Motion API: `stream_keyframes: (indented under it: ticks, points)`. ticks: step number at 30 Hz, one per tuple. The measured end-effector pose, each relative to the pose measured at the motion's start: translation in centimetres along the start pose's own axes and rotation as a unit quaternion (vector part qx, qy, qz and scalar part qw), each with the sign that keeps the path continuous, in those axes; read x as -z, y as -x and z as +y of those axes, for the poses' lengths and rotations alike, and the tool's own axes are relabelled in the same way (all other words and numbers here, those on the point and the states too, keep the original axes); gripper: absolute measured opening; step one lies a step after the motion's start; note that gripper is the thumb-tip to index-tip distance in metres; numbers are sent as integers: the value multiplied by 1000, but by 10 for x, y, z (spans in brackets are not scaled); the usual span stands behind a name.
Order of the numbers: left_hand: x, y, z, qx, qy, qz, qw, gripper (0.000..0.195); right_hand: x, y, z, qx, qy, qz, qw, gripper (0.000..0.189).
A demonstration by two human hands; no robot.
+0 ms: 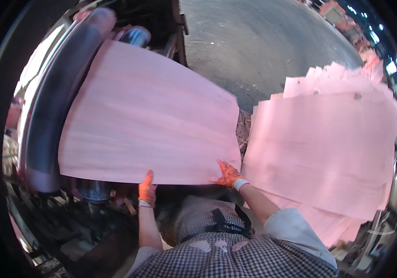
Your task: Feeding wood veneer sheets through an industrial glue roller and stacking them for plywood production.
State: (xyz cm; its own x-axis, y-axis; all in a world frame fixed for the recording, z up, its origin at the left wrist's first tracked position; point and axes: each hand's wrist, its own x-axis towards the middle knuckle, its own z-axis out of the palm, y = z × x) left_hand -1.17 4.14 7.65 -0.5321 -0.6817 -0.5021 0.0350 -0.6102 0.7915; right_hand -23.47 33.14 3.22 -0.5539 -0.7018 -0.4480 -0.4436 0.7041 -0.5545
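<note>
A broad pinkish sheet, apparently wood veneer [156, 118], lies before me, its left edge against a long dark roller [57, 90]. Whether that edge passes under the roller is hidden. My left hand [147, 191], in an orange glove, grips the sheet's near edge, thumb on top and fingers out of sight below. At the near right corner, my gloved right hand [229, 174] touches the sheet with thumb and fingers spread; how firmly it holds is unclear. Just to the right, a stack of similar sheets [320, 149] has uneven, overlapping edges.
Dark machine framework [90, 222] with a metal cylinder [96, 191] sits below the roller at the left. Beyond the sheets lies a grey floor [240, 41]. Debris [243, 128] shows in the gap between sheet and stack. More pink sheets [337, 14] are piled far right.
</note>
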Motion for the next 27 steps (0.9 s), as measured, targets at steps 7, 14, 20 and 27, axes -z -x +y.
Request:
stream_keyframes:
  ticks: [7, 14, 20, 27]
  points:
    - [-307, 31, 39, -333, -477, -222, 782, 33, 8, 15, 75, -68, 39, 376, 923, 88]
    - [-532, 184, -38, -425, -430, -566, 560, 54, 96, 129, 189, -219, -151, 498, 826, 32]
    - [-503, 260, -65, -280, -283, -728, 557, 65, 265, 385, 330, -304, -5, 665, 682, 39]
    - [-380, 120, -78, -307, -394, -523, 691, 58, 319, 450, 296, -370, 321, 722, 488, 58]
